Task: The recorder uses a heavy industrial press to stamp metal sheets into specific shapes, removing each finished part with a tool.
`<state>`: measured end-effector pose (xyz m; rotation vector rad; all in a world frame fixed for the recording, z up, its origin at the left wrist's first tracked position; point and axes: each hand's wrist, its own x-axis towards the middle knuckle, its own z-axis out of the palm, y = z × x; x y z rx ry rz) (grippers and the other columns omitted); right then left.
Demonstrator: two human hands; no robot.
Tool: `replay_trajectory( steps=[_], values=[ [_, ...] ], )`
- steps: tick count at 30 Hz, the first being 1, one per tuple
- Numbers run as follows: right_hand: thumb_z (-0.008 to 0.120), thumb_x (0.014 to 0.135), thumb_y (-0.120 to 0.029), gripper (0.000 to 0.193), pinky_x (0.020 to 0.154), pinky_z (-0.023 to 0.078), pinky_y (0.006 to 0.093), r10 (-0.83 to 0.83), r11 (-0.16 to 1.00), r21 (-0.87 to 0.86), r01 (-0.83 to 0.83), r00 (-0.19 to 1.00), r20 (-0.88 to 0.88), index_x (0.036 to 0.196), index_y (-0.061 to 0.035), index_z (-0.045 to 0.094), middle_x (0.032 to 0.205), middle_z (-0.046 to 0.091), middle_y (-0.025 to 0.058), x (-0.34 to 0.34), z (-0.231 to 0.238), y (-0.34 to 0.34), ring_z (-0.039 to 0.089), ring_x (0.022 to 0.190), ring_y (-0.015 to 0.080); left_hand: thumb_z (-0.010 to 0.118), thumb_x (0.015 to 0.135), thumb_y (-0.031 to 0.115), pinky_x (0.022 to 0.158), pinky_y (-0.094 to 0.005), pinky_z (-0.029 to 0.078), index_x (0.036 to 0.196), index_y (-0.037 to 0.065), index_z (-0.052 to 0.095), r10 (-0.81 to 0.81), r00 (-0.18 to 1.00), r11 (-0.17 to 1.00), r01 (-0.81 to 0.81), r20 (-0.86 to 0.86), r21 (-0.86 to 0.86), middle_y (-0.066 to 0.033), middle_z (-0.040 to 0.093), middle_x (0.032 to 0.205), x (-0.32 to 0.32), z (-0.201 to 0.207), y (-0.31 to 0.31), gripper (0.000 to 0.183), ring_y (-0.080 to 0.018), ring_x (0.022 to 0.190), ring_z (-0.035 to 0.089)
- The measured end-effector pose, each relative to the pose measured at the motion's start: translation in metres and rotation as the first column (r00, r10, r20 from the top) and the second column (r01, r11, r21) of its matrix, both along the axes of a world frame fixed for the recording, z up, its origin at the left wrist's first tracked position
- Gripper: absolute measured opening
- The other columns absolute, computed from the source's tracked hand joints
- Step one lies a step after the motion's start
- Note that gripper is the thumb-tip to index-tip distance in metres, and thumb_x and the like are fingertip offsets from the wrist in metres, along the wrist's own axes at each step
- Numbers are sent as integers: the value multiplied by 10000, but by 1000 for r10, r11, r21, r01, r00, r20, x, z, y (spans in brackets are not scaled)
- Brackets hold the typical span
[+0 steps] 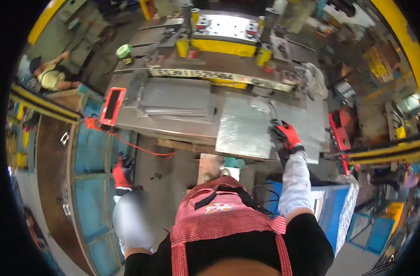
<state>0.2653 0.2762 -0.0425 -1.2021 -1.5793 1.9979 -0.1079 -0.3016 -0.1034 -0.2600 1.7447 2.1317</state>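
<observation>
Nearest is the person's red checked apron [224, 221], facing the front edge of a metal bench [127, 118]. The left hand [122, 174], gloved in red and black, hangs low beside a blue cabinet [91, 158], well apart from the bench; its fingers are blurred, so whether they are spread or closed I cannot tell, and nothing shows clearly in it.

The right hand [289, 137], gloved alike, reaches over the bench at the right edge of a shiny metal sheet [243, 126]. Its dark fingers lie against that edge; whether they pinch it or only rest there, I cannot tell. The sheet lies flat at the front of the bench, right of the middle, with another grey surface showing to its right.

The step in hand looks to be one-handed handling of this sheet. A next move that shifts it would call for a sure hold on the thin edge, the left hand brought up to steady the other side, and care over the sharp border.

Left of the sheet, and apart from it, lies a stack of grey sheets [175, 96], their front edges uneven. Farther back stands a metal block [226, 27] above a yellow bar [224, 47].
</observation>
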Motion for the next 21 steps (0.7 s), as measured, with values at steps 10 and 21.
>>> replay_trajectory(
  steps=[10,21],
  values=[
    [618,795,-181,363,536,420,225,575,810,166,-563,817,-37,1120,-43,535,764,549,-5,-133,56,-25,478,620,57,453,909,172,838,-339,478,1251,-2,421,-412,911,911,412,-28,-26,-141,558,1130,112,54,113,385,-234,990,574],
    [613,797,-182,312,458,412,205,592,806,80,-586,801,-94,1074,-50,556,741,583,2,-154,91,-31,488,561,55,491,890,306,837,-363,477,1247,36,436,-452,887,606,381,-92,699,-93,568,1105,98,96,296,451,-228,963,577]
  ],
)
